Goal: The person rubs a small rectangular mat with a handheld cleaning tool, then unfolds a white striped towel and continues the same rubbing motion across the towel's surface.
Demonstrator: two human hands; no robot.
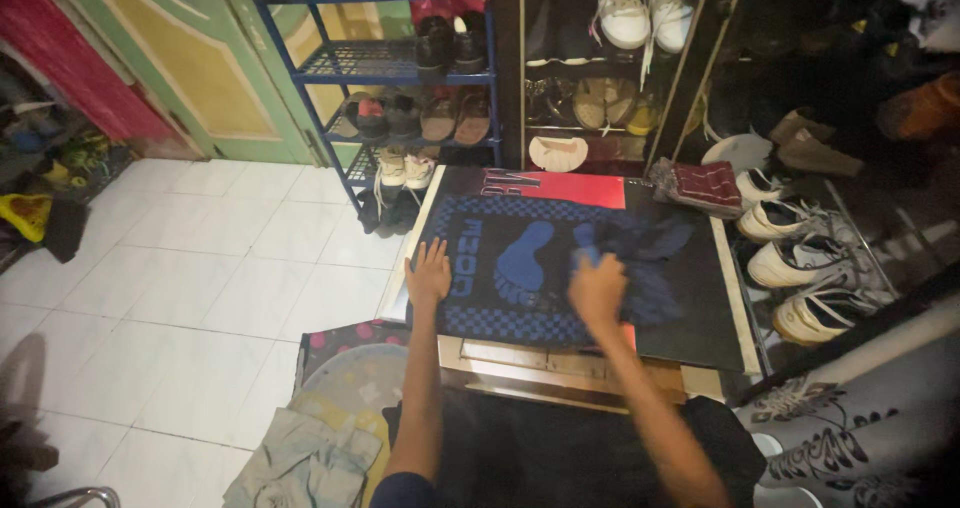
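Mat (500, 268), dark blue with a footprint, lies flat on the bench (570, 360). Left hand (429, 271) presses its left edge, fingers spread open. Right hand (597, 290) grips bunched mat cloth; a hard tug could slide it off.

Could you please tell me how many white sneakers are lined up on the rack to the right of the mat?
3 white sneakers: the farthest, the middle one and the nearest, beside the blue mat. Others may be hidden in the dark behind.

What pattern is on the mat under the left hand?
Black mat with blue checkered border and blue footprints; head view.
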